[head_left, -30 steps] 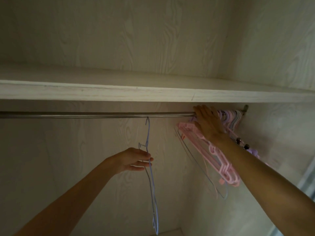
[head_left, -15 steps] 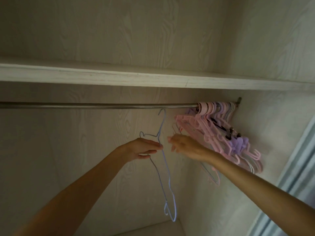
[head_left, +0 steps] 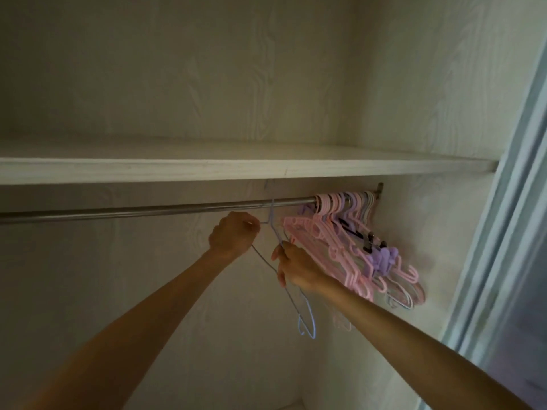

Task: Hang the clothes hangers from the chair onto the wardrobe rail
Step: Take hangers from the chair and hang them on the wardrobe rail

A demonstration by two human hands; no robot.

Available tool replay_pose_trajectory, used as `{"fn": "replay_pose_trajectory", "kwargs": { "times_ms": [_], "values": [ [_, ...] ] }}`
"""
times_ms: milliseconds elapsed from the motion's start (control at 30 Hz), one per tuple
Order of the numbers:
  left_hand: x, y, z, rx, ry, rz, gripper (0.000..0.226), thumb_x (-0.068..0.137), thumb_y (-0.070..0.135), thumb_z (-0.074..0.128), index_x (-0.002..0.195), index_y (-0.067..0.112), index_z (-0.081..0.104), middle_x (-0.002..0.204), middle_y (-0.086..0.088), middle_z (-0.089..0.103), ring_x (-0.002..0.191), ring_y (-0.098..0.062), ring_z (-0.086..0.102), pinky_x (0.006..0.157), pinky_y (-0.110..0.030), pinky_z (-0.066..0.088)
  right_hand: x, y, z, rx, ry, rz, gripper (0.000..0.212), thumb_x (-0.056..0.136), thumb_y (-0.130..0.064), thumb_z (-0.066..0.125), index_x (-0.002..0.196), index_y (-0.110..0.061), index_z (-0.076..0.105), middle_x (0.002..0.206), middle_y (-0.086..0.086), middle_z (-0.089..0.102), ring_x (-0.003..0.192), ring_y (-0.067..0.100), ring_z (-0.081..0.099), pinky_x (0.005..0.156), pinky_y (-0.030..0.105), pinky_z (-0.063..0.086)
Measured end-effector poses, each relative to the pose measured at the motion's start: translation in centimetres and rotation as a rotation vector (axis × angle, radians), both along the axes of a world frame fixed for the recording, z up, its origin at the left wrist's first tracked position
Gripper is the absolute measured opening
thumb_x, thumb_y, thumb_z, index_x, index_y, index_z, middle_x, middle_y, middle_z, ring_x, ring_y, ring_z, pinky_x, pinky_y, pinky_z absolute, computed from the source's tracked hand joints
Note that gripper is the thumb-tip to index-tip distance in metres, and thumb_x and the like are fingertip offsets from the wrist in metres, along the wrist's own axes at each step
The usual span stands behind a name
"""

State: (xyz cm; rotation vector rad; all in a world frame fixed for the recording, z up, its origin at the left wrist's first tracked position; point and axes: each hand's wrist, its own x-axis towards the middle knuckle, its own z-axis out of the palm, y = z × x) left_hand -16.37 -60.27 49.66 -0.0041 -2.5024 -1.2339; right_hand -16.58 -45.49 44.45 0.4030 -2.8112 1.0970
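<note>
A thin blue wire hanger (head_left: 305, 318) hangs by its hook from the metal wardrobe rail (head_left: 133, 211), just left of a packed bunch of pink and purple hangers (head_left: 352, 247) at the rail's right end. My left hand (head_left: 233, 233) grips the blue hanger's upper shoulder close under the rail. My right hand (head_left: 294, 266) holds the same hanger's wire lower down, next to the pink bunch. The chair is out of view.
A white wooden shelf (head_left: 236, 167) runs right above the rail. The wardrobe's right side wall (head_left: 414, 261) stands behind the hanger bunch, and a pale blue door frame (head_left: 503, 202) rises at the far right. The rail's left stretch carries nothing.
The blue hanger slid right along the rail toward the pink bunch. My right hand left the rail, dropped, and took hold of the blue hanger's wire. My left hand rose with it.
</note>
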Motion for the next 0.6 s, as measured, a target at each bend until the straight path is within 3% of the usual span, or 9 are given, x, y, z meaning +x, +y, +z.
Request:
{"fn": "replay_pose_trajectory", "kwargs": {
  "times_ms": [100, 167, 267, 367, 467, 533, 600],
  "values": [
    [-0.5, -1.4, 0.5, -0.449, 0.259, 0.111, 0.03, 0.09, 0.023, 0.053, 0.12, 0.024, 0.058, 0.119, 0.002, 0.061, 0.112, -0.02, 0.053, 0.086, -0.03, 0.044, -0.6, -0.2, -0.7, 0.003, -0.055, -0.034, 0.022, 0.098, -0.014, 0.028, 0.089, -0.015, 0.048, 0.043, -0.004, 0.054, 0.033, -0.002, 0.048, 0.053, 0.025, 0.035],
    [-1.0, -2.1, 0.8, -0.658, 0.281, 0.111, 0.043, 0.092, 0.02, 0.051, 0.135, 0.019, 0.046, 0.132, -0.003, 0.051, 0.122, -0.022, 0.045, 0.094, -0.033, 0.04, -0.4, -0.1, -1.5, 0.008, -0.081, -0.052, 0.022, 0.098, -0.016, 0.027, 0.092, -0.014, 0.048, 0.05, -0.003, 0.055, 0.037, 0.001, 0.049, 0.054, 0.024, 0.035],
    [-1.7, -2.4, 0.1, -0.819, 0.175, 0.105, 0.06, 0.093, 0.021, 0.049, 0.148, 0.016, 0.024, 0.152, -0.003, 0.029, 0.139, -0.022, 0.027, 0.112, -0.035, 0.024, 0.0, 0.7, -2.3, 0.066, -0.12, -0.062, 0.023, 0.098, -0.016, 0.028, 0.098, -0.012, 0.051, 0.056, -0.004, 0.058, 0.049, 0.005, 0.05, 0.056, 0.023, 0.037],
    [-2.0, -2.3, -0.4, -0.935, 0.209, 0.155, 0.062, 0.094, 0.018, 0.047, 0.149, 0.016, 0.019, 0.151, -0.004, 0.029, 0.139, -0.023, 0.028, 0.114, -0.036, 0.021, -0.2, 1.4, -2.1, 0.191, -0.083, -0.078, 0.03, 0.099, -0.03, 0.032, 0.111, -0.011, 0.052, 0.081, 0.004, 0.068, 0.081, 0.024, 0.067, 0.076, 0.031, 0.049],
    [-2.3, -2.3, 0.1, -1.003, 0.319, 0.228, 0.049, 0.092, 0.012, 0.049, 0.14, 0.017, 0.038, 0.132, -0.004, 0.049, 0.118, -0.023, 0.048, 0.103, -0.033, 0.031, -0.5, 2.0, -0.1, 0.31, 0.236, -0.146, 0.057, 0.095, -0.05, 0.039, 0.138, -0.014, 0.037, 0.135, 0.011, 0.051, 0.122, 0.028, 0.052, 0.097, 0.038, 0.046],
    [-2.5, -1.9, 0.4, -1.038, 0.334, 0.279, 0.041, 0.091, 0.013, 0.052, 0.131, 0.017, 0.046, 0.119, -0.002, 0.056, 0.106, -0.021, 0.055, 0.096, -0.031, 0.036, -1.2, 1.7, 2.6, 0.27, 0.536, -0.173, 0.06, 0.092, -0.047, 0.048, 0.14, -0.012, 0.036, 0.139, 0.011, 0.045, 0.126, 0.028, 0.044, 0.098, 0.037, 0.041],
    [-2.3, -1.4, 0.3, -1.055, 0.319, 0.293, 0.038, 0.091, 0.012, 0.051, 0.128, 0.017, 0.046, 0.113, -0.002, 0.058, 0.101, -0.021, 0.056, 0.093, -0.03, 0.038, -2.8, 1.0, 5.1, 0.272, 0.641, -0.142, 0.061, 0.091, -0.043, 0.053, 0.14, -0.012, 0.036, 0.141, 0.01, 0.044, 0.129, 0.028, 0.04, 0.102, 0.037, 0.036]
  ]
}}
